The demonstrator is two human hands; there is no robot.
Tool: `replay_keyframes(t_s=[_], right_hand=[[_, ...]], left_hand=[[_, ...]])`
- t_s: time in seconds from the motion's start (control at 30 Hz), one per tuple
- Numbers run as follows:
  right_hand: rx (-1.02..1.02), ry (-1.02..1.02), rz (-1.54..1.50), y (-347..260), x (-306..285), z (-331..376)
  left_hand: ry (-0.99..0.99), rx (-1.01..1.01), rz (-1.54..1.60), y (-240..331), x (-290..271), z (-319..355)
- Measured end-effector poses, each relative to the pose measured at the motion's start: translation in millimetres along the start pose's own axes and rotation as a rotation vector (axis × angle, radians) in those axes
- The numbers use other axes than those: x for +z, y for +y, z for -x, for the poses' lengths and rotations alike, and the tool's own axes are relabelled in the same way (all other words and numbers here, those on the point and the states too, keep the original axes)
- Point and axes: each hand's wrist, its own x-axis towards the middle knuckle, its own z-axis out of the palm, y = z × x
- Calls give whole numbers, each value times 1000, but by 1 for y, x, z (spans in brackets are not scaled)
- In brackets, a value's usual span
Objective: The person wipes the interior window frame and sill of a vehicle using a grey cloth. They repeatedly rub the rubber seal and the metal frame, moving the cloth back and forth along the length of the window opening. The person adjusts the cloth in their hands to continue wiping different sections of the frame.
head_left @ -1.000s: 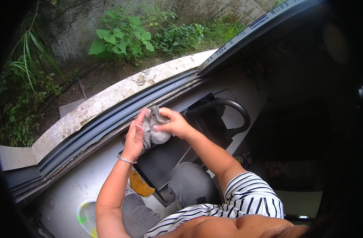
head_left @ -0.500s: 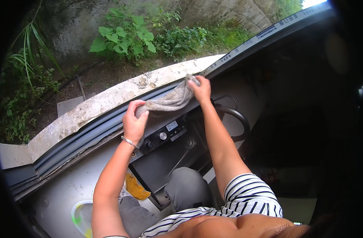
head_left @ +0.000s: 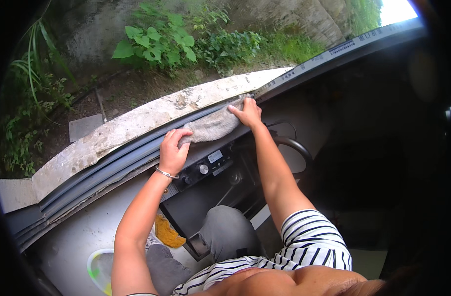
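A grey, dirty cloth [head_left: 213,126] stretches between my two hands over the window track [head_left: 132,153], near its right end. My left hand [head_left: 175,145], with a bracelet on the wrist, pinches the cloth's left end between thumb and fingers. At the cloth's right end, my right hand [head_left: 248,112] grips it close to where the window frame [head_left: 329,55] meets the track. The cloth lies along the inner side of the grooves and covers part of them.
Below my hands is a dark sink [head_left: 191,202] with a control panel [head_left: 206,165] and a curved black faucet [head_left: 297,148]. An orange cloth [head_left: 169,232] and a white-rimmed basin [head_left: 95,264] lie at lower left. Outside run a stained ledge [head_left: 151,106] and green plants [head_left: 159,44].
Both hands have shifted slightly; the left moved a little to the right. The cloth, sagging and bunched before, now lies flatter and lower against the track.
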Motion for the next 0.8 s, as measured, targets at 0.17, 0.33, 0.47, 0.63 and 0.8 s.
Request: replay_keyframes(t_s=[0.17,0.33,0.47,0.63,0.8], right_hand=[[70,-11,57,-24,-3,10],[172,50,173,-97,8,34],[62,348,282,-118,43,44],[-104,556,265,-114,58,46],[18,503,-366,-120,56,52]], left_hand=[[-13,-80,55,0,-25,19],[-6,-112,33,3,-36,29],[36,-69,39,1,-33,29],[88,-125,30,-1,-21,29],[95,-149,52,-4,-16,25]])
